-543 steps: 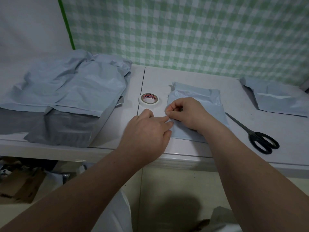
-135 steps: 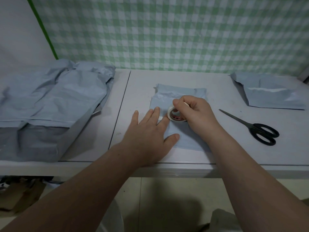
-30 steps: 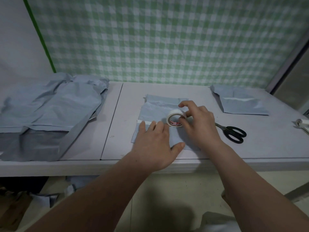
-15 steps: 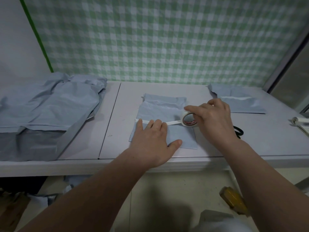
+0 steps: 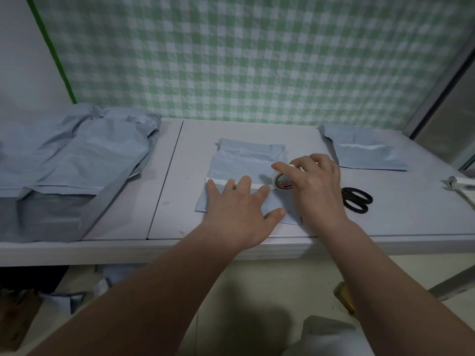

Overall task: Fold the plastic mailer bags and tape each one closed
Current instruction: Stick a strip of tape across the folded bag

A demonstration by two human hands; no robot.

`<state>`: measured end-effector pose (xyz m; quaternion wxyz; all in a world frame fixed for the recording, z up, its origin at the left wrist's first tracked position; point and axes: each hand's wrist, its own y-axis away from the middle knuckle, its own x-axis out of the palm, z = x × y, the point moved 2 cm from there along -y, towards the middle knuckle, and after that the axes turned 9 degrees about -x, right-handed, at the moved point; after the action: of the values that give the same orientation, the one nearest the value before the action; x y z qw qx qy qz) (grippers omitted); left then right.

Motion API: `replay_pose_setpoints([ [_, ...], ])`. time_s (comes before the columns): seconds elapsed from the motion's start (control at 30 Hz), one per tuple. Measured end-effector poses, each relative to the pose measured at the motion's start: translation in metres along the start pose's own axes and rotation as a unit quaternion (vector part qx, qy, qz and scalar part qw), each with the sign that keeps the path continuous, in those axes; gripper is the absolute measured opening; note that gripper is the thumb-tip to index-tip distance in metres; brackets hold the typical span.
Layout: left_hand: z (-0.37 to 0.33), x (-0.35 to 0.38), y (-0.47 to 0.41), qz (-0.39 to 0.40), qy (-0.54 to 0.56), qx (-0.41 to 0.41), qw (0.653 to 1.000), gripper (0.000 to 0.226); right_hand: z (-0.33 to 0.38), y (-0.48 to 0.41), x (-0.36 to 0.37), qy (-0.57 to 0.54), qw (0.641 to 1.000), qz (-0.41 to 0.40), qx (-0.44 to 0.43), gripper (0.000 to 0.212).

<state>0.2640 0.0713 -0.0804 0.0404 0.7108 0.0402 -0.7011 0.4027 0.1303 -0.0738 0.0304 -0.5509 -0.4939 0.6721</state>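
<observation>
Gripping tape (image 5: 282, 185), right hand (image 5: 320, 187); left hand (image 5: 239, 213) flat on mailer (image 5: 246, 160); white table (image 5: 180, 191), gingham wall (image 5: 257, 60).

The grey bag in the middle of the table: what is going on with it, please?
A person is taping a folded mailer bag shut. The left hand presses flat on it, over a white tape strip running from the bag's left edge to the tape roll in the right hand. The strip is not yet cut; scissors lie beside that hand. A pile of bags waits at left.
</observation>
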Motion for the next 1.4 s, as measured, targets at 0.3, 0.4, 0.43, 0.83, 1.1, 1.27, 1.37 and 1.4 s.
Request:
replay_pose_setpoints([
  [0.3, -0.004, -0.005, 0.002, 0.015, -0.005, -0.012, 1.000, 0.065, -0.006, 0.003, 0.004, -0.092, 0.990, 0.055, 0.091, 0.048],
  [0.4, -0.006, -0.006, 0.002, -0.004, 0.030, 0.007, 1.000, 0.064, -0.005, 0.003, 0.003, -0.106, 0.985, 0.070, 0.115, 0.043],
  [0.43, -0.008, -0.006, 0.001, -0.009, 0.047, 0.020, 0.999, 0.064, -0.005, 0.002, 0.003, -0.110, 0.984, 0.073, 0.121, 0.042],
  [0.83, 0.006, -0.011, -0.011, -0.102, 0.242, -0.015, 0.965, 0.031, -0.011, 0.004, 0.008, -0.115, 0.980, 0.069, 0.145, 0.029],
  [1.1, 0.013, -0.021, -0.007, -0.102, 0.359, -0.006, 0.928, 0.024, -0.011, 0.004, 0.008, -0.111, 0.981, 0.068, 0.142, 0.028],
  [1.27, 0.000, -0.032, 0.007, 0.002, 0.395, 0.091, 0.914, 0.014, -0.010, 0.003, 0.008, -0.116, 0.980, 0.072, 0.146, 0.028],
  [1.37, -0.005, -0.036, 0.014, 0.038, 0.384, 0.128, 0.914, 0.008, -0.010, 0.002, 0.007, -0.117, 0.979, 0.073, 0.149, 0.029],
  [1.4, -0.006, -0.037, 0.015, 0.033, 0.380, 0.129, 0.915, 0.008, -0.010, 0.002, 0.007, -0.117, 0.979, 0.074, 0.150, 0.029],
])
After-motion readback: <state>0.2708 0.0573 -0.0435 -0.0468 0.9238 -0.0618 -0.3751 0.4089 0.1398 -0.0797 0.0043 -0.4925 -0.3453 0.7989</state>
